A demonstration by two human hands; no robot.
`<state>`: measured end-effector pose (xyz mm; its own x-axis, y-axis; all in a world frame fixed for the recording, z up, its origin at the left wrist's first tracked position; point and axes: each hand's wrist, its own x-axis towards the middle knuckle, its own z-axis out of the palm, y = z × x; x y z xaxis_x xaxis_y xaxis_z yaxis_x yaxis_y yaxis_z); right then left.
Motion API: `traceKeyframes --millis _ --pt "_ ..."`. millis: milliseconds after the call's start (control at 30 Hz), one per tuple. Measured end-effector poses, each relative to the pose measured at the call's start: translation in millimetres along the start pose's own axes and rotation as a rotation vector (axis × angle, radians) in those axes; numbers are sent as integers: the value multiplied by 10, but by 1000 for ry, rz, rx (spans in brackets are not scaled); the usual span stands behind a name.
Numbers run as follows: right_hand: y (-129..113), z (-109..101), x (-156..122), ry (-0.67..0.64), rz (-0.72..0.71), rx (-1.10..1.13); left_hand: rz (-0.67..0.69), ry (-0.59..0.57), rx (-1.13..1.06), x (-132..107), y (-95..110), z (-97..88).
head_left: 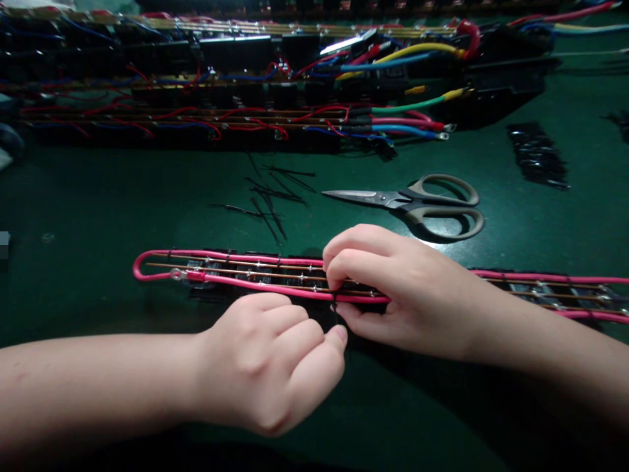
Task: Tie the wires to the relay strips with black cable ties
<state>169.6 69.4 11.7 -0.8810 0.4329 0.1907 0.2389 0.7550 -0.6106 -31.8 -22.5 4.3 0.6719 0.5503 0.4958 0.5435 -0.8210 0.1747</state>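
A long black strip assembly (255, 272) with copper bars and a pink wire (162, 255) looped round it lies across the green mat in front of me. My right hand (407, 288) rests on its middle, fingers curled over the pink wire and pinched at a thin black cable tie (336, 307). My left hand (275, 360) sits just below the strip, fingers curled into a loose fist, its thumb and forefinger tip meeting the same tie next to my right thumb.
Grey-handled scissors (422, 203) lie behind my right hand, blades pointing left. Several loose black cable ties (270, 196) are scattered beside them. More wired strip assemblies (221, 105) with red, blue, yellow and green cables fill the back. A dark pile of ties (538, 154) lies at the right.
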Motion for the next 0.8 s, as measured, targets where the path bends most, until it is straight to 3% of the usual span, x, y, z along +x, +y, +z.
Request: traceKeyframes --millis 133,367,800 --pt "10 7 -3 0 -17 15 7 -7 28 -24 17 6" --pt "24 10 2 0 -11 4 -169 -81 9 1 71 23" --pt "16 7 5 -7 -8 13 -117 -69 65 -17 71 25"
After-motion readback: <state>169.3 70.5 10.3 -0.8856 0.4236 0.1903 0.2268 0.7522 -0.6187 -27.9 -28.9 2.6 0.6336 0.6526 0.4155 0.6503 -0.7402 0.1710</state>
